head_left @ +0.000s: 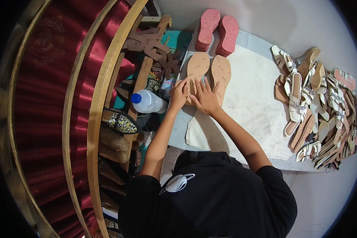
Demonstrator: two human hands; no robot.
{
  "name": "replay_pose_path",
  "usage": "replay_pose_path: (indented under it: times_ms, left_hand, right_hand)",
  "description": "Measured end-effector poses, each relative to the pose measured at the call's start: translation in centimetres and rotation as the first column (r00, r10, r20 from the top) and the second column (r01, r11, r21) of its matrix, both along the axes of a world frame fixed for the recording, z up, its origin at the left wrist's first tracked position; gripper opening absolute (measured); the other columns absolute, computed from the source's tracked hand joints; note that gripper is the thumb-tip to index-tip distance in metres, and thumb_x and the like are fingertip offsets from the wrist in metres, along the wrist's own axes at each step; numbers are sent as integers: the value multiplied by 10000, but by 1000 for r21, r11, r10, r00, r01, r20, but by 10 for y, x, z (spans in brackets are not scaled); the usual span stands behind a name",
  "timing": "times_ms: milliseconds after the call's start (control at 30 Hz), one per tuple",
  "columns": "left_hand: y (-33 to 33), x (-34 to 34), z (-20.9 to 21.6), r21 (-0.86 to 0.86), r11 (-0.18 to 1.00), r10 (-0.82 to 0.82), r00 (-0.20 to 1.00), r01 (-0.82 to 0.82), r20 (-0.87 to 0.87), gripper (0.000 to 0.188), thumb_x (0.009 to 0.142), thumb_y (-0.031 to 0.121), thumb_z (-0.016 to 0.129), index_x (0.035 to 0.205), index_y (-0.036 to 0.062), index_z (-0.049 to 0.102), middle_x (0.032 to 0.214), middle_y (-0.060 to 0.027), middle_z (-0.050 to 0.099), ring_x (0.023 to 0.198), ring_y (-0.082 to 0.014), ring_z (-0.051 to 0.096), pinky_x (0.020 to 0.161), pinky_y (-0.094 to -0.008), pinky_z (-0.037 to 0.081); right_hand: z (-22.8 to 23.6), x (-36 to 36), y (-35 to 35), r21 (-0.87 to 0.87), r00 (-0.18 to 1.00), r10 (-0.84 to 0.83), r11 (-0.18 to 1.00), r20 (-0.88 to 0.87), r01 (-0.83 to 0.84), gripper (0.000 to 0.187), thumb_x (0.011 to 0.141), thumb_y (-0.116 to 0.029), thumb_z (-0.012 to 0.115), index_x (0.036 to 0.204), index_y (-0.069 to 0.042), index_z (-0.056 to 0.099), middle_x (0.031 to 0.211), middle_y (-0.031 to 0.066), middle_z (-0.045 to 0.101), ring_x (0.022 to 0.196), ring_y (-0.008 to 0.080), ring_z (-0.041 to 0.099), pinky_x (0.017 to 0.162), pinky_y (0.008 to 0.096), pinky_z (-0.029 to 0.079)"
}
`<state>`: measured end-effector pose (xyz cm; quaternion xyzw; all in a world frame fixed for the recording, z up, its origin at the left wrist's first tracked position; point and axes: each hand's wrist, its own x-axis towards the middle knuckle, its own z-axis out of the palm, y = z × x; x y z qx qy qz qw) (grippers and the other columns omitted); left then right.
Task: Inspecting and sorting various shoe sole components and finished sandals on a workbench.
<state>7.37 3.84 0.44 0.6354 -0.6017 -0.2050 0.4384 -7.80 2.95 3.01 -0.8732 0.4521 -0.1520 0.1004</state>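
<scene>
tan soles [198,66] lie side by side on the table [178,133], best steadied with light, even pressure: left hand [179,92] at one edge, fingers close together, right hand [205,96] splayed over both.

Free room over the white cloth [253,95] between the tan insoles [221,69] and the sandal heap [295,87]

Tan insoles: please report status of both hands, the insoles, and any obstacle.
Left hand at outer edge of left tan insole. Right hand spread across it and right tan insole. Blue-capped plastic bottle close beside left forearm.
</scene>
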Motion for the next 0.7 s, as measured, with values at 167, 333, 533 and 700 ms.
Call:
replay_pose_path:
  times_ms: [167,333,533,700]
  left_hand:
    - [-3,0,-13,37,996,74,983,-81,169,278,842,192,520,1097,99,581,1039,-65,570,998,-250,505,837,-453,334]
    - [0,-2,-14,91,987,103,958,-131,267,303,828,225,525,1112,132,579,1067,-39,531,1019,-230,468,836,-463,279]
    - [1,-2,-16,74,992,74,948,-102,310,325,820,230,530,1130,139,571,1069,-38,519,1026,-225,455,831,-455,273]
    - [0,-1,-20,75,990,85,942,-116,326,334,831,230,517,1147,130,565,1079,-43,519,1038,-226,451,837,-448,265]
  right_hand:
    - [-1,6,-5,10,991,-12,1000,-130,14,706,879,-529,277,1383,-42,192,1320,193,380,1299,348,235,930,706,-33]
    - [-2,8,-9,40,993,-3,999,-118,8,700,875,-537,271,1362,-35,251,1284,222,408,1280,354,272,918,713,-45]
    - [-8,8,-9,45,998,-14,999,-57,17,694,875,-536,265,1334,-18,311,1232,248,445,1260,357,303,906,723,-45]
    - [-10,13,-10,28,997,-24,999,-71,26,700,877,-541,252,1332,-13,313,1209,240,469,1250,359,319,904,723,-50]
